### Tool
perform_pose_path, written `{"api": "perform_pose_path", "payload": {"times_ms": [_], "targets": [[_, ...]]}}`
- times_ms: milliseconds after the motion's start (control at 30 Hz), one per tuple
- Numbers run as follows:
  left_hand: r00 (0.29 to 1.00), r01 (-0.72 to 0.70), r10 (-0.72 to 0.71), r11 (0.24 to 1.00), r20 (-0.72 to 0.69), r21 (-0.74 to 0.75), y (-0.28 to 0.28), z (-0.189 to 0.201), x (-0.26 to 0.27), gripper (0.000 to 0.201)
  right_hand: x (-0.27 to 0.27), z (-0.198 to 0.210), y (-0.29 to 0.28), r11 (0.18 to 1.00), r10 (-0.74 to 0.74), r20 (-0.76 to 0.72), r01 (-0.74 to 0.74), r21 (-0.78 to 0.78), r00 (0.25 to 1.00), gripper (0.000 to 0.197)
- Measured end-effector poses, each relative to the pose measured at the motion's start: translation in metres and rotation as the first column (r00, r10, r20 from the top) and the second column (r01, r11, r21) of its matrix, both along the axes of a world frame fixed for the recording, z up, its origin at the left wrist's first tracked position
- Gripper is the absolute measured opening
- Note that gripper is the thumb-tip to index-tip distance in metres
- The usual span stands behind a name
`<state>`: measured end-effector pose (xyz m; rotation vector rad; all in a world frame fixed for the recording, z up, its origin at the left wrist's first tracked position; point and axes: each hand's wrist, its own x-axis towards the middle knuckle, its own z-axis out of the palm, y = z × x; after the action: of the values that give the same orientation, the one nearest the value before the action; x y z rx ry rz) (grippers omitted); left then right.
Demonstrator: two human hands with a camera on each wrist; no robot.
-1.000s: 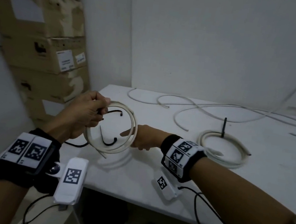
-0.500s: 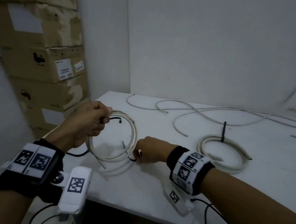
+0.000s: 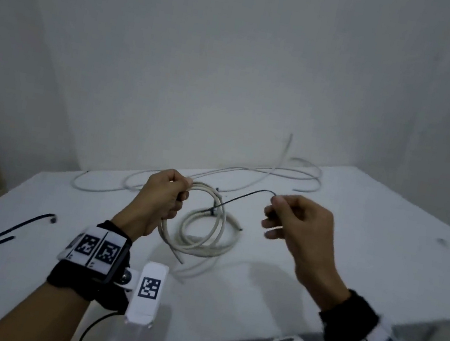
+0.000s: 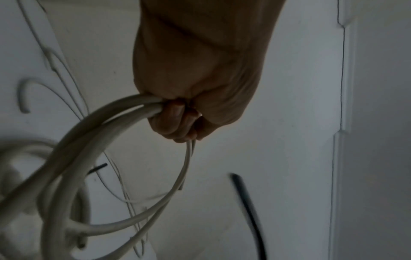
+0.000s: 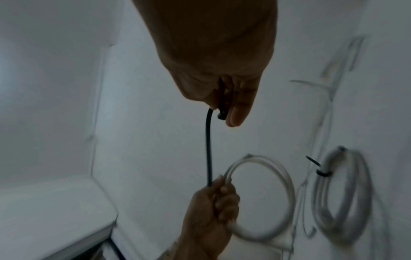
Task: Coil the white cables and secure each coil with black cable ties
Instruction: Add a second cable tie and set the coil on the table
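L hand (image 3: 164,203) was fisted round the top of a white coil (image 3: 203,226), holding it up off the table (image 3: 352,249); L wrist cam showed the strands (image 4: 100,123) bunched under curled fingers (image 4: 175,121). R hand (image 3: 294,225) pinched one end of a black tie (image 3: 246,197) btwn thumb and fingers, other fingers loosely curled. Tie ran from the R hand across toward the L hand; R wrist cam showed its far end (image 5: 53,149) meeting the L fist (image 5: 213,207) beside the coil (image 5: 266,193). Whether it was looped round the strands, can't tell.

2nd coil (image 5: 342,195) lay flat on the table just behind the held one, already cinched w/ a black tie (image 5: 322,173), tail sticking out. Loose white cable (image 3: 246,173) sprawled along the back edge near the wall, uncoiled. Spare ties (image 3: 23,224) lay at the L end of the table, well apart from the coils.
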<state>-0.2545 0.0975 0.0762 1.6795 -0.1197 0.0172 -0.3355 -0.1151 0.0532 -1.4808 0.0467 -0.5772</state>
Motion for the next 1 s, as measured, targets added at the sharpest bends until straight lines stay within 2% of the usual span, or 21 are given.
{"api": "perform_pose_path", "payload": {"times_ms": [67, 133, 200, 300, 400, 467, 633, 800, 867, 933, 1000], "targets": [[0.999, 0.045, -0.045, 0.999, 0.02, 0.02, -0.035, 0.002, 0.003, 0.028, -0.002, -0.017, -0.008, 0.974, 0.04, -0.121, -0.012, 0.228, 0.992, 0.016], [0.996, 0.068, -0.07, 0.997, 0.048, 0.038, -0.063, 0.004, 0.002, 0.028, 0.003, -0.032, -0.015, 0.908, 0.083, -0.211, 0.013, 0.42, 0.974, 0.017], [0.993, 0.092, -0.097, 0.994, 0.074, 0.066, -0.087, 0.004, 0.001, 0.028, 0.005, -0.042, -0.023, 0.774, 0.148, -0.233, 0.034, 0.632, 0.961, 0.014], [0.986, 0.118, -0.13, 0.986, 0.105, 0.116, -0.114, -0.001, -0.001, 0.027, 0.009, -0.046, -0.028, 0.504, 0.278, -0.18, 0.016, 0.863, 0.944, 0.014], [0.983, 0.115, -0.137, 0.979, 0.125, 0.167, -0.13, -0.009, -0.005, 0.023, 0.013, -0.039, -0.027, 0.262, 0.391, -0.068, -0.04, 0.964, 0.918, 0.017], [0.982, 0.105, -0.131, 0.977, 0.135, 0.187, -0.135, -0.014, -0.007, 0.021, 0.016, -0.032, -0.024, 0.191, 0.422, -0.037, -0.049, 0.98, 0.906, 0.019], [0.99, 0.081, -0.098, 0.984, 0.101, 0.16, -0.136, -0.018, -0.008, 0.016, 0.022, -0.026, -0.02, 0.19, 0.548, 0.005, -0.13, 0.973, 0.836, 0.037], [0.988, 0.133, -0.142, 0.983, 0.067, 0.129, -0.127, -0.014, -0.001, 0.014, 0.011, -0.028, -0.017, 0.3, 0.581, -0.034, -0.176, 0.938, 0.813, 0.018], [0.986, 0.135, -0.147, 0.982, 0.081, 0.133, -0.125, -0.015, -0.001, 0.015, 0.006, -0.028, -0.017, 0.38, 0.559, -0.054, -0.198, 0.903, 0.827, 0.014], [0.983, 0.137, -0.152, 0.981, 0.1, 0.14, -0.123, -0.017, -0.003, 0.014, 0.001, -0.029, -0.017, 0.511, 0.511, -0.077, -0.23, 0.828, 0.856, 0.009], [0.981, 0.135, -0.152, 0.981, 0.118, 0.139, -0.12, -0.018, -0.004, 0.011, -0.005, -0.029, -0.018, 0.637, 0.486, -0.088, -0.283, 0.716, 0.87, 0.013]]}}
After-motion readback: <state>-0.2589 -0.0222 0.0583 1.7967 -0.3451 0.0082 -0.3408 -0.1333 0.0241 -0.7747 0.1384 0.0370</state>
